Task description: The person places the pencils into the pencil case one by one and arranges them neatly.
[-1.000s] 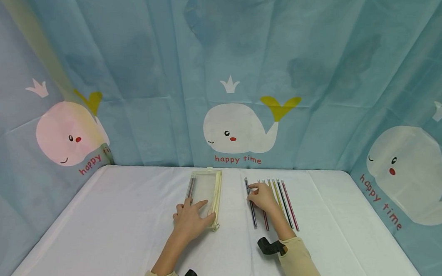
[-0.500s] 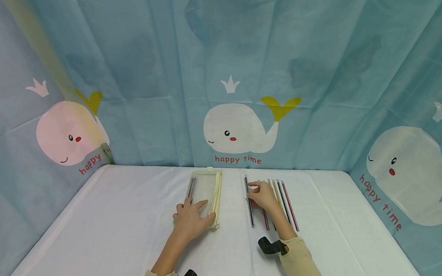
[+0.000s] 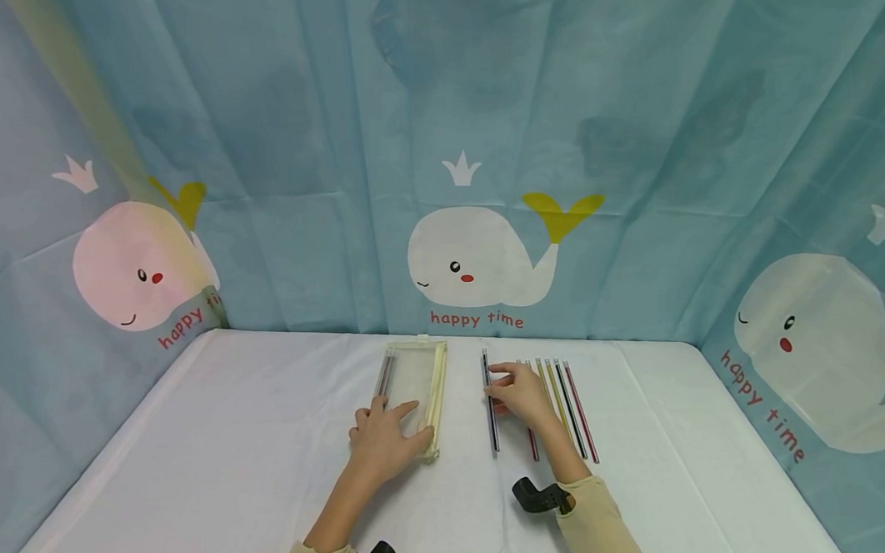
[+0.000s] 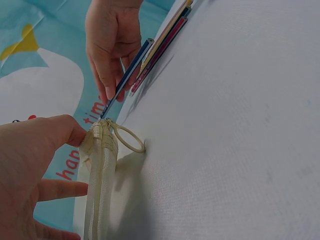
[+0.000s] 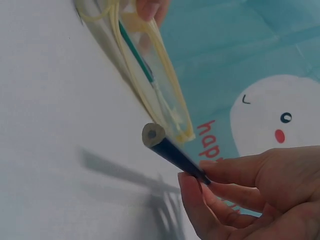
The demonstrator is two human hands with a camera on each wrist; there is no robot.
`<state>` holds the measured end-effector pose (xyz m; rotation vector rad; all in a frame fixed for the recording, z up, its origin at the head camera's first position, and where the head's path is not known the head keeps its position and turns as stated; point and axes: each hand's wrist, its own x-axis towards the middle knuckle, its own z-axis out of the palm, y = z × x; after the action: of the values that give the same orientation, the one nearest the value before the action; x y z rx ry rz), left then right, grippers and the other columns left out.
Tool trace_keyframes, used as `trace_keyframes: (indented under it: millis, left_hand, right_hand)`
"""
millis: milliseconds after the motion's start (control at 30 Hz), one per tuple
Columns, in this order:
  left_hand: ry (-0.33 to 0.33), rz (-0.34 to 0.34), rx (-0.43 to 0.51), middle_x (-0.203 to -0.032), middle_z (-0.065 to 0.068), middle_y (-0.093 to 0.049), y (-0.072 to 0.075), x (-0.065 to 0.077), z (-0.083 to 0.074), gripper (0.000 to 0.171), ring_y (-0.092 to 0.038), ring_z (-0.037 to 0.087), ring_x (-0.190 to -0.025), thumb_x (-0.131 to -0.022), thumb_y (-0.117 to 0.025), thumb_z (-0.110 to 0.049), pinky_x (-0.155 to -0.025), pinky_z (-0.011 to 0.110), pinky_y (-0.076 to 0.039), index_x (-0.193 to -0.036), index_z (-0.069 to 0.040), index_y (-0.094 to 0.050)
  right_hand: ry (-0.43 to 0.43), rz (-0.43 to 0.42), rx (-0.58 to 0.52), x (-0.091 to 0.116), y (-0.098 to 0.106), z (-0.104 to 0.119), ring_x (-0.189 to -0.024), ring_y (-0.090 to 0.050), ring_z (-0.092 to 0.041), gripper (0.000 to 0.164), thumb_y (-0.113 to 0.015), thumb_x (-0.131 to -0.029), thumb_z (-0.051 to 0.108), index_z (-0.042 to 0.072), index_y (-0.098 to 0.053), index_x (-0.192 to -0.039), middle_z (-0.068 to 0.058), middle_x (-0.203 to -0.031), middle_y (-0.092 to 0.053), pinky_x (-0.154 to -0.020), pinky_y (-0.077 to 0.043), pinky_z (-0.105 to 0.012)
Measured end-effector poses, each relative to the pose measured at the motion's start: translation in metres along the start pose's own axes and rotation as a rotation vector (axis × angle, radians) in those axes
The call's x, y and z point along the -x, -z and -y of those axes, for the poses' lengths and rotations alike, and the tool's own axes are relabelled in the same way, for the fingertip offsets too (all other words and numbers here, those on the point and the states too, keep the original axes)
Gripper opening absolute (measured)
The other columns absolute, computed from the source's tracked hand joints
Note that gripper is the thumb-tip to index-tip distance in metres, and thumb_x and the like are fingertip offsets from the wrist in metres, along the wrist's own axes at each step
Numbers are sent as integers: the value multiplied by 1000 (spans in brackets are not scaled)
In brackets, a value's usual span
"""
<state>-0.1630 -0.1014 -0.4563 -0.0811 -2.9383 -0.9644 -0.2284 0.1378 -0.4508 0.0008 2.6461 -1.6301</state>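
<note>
A dark blue pencil (image 3: pixel 491 424) is pinched between the thumb and fingers of my right hand (image 3: pixel 519 393), to the right of the case. In the right wrist view the pencil's blunt end (image 5: pixel 154 134) points toward the camera. My left hand (image 3: pixel 382 442) rests on a clear pencil case (image 3: pixel 406 370) with pale yellow trim, its fingers spread and its thumb at the zipper side. Some pencils (image 3: pixel 384 373) lie along the left inside of the case; one looks teal in the right wrist view. A ring pull (image 4: pixel 131 140) hangs at the zipper's near end.
Several pencils, among them a red one (image 3: pixel 581 411) and a yellow one (image 3: pixel 549 375), lie side by side on the white tablecloth (image 3: pixel 234 454), partly behind my right forearm. A blue curtain (image 3: pixel 299 259) printed with whales stands behind the table's back edge.
My right hand has moved slightly left with the blue pencil, drawing it away from the row toward the case. The pencil now stands straighter in the head view. My left hand has barely moved.
</note>
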Motion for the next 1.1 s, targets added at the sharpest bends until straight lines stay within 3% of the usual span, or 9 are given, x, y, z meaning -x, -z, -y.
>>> trace_keyframes:
  millis: [900, 1100]
  left_hand:
    - [8, 8, -31, -148, 33, -48, -4, 0, -2, 58, -46, 53, -121, -89, -71, -46, -89, 69, -40, -135, -12, -73]
    - [12, 11, -34, -149, 33, -47, -5, -1, -1, 57, -46, 53, -121, -90, -71, -46, -90, 69, -40, -135, -12, -73]
  right_hand:
    - [27, 56, -82, 2, -31, 9, -71, -75, -21, 38, -75, -92, -4, -12, -68, -128, -20, -93, -75, -61, -62, -33]
    - [38, 69, -75, 1, -36, 10, -68, -73, -18, 36, -74, -93, -3, -12, -68, -127, -21, -94, -75, -60, -61, -32]
